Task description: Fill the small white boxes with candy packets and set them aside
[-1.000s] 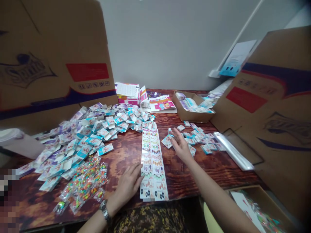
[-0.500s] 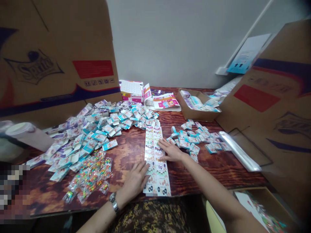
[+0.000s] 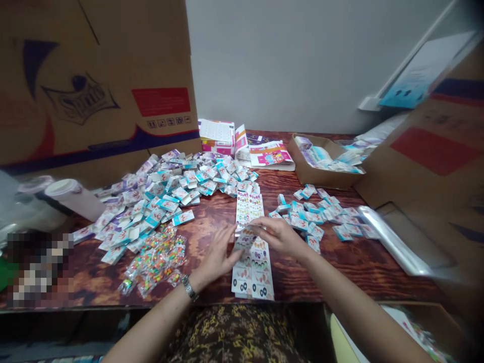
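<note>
We seem to be folding the printed sheet (image 3: 251, 272) on the wooden surface (image 3: 325, 264), our left hand (image 3: 221, 254) and right hand (image 3: 278, 237) pinching its middle, and next it needs creasing flat.

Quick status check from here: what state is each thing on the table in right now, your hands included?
Left hand: fingers at the printed sheet's edge.
Right hand: fingers curved over the sheet's middle.
Printed sheet: flat at the near end, buckled under the hands.
Larger card pile: loose, overlapping.
Smaller card pile: loose, scattered.
Cardboard tray: open, holding cards.
Clear packets of colourful pieces: heaped.
Clear plastic roll: lying on its side.
</note>
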The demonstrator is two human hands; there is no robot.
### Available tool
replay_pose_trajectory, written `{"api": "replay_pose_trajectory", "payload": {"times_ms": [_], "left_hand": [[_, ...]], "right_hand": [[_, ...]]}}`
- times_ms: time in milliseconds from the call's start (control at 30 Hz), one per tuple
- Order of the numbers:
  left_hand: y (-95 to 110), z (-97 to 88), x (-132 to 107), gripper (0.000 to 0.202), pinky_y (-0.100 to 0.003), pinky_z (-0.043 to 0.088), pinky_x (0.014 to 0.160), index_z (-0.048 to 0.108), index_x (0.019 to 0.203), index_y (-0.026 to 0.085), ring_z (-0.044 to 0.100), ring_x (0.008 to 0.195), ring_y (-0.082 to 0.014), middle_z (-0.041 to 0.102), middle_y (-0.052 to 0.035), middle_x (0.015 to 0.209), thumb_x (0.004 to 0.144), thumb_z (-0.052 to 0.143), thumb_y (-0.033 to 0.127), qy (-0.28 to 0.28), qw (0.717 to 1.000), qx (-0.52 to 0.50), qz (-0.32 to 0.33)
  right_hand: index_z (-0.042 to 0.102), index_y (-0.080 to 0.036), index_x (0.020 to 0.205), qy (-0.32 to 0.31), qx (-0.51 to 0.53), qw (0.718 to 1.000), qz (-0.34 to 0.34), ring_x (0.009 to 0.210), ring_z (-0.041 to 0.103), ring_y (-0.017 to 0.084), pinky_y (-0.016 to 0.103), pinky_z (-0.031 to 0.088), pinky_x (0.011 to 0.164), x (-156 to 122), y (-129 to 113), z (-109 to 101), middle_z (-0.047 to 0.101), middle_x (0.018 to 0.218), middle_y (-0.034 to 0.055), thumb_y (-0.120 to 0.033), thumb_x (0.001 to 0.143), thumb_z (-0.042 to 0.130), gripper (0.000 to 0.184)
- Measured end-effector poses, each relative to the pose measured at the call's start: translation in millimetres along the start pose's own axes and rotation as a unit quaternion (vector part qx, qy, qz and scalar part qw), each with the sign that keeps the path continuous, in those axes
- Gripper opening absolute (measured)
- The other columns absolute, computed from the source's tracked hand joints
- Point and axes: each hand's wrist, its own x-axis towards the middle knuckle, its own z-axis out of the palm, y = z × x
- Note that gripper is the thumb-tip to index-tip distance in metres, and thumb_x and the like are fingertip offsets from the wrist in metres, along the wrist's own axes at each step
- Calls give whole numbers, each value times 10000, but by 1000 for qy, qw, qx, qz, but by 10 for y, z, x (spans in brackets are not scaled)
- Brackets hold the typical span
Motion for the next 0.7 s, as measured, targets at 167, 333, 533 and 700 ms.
{"api": "replay_pose_trajectory", "payload": {"times_ms": [167,333,533,700], "left_hand": [[-61,24,-9,250,-252,449,659,626,847,145,573,708,-148,645,-36,788,861,477,345,20,968,-214,-131],[-25,32,-49,220,-218,433,579,607,790,137,551,581,-109,628,-6,691,722,665,338,90,844,-462,-257],[131,-47,-83,235,-219,454,576,611,819,137,559,592,-103,627,-10,727,706,706,320,68,795,-545,-258],[194,-126,-115,266,-227,461,617,615,878,140,577,678,-123,633,-32,811,760,652,376,55,814,-526,-240]], "right_hand": [[569,-169,1099,47,-48,995,-75,945,575,158,284,465,807,23,-206,126,623,1011,89,-156,920,411,239],[590,-201,1056,-74,-96,985,-124,885,569,153,270,459,794,-186,-242,514,628,920,58,-139,919,395,246],[576,-195,1076,-42,-40,998,-5,833,549,148,254,452,736,-87,-209,547,556,904,56,-221,928,421,216],[513,-204,1137,14,-8,995,95,718,527,130,264,452,688,42,-206,568,498,960,51,-289,870,539,282]]}}
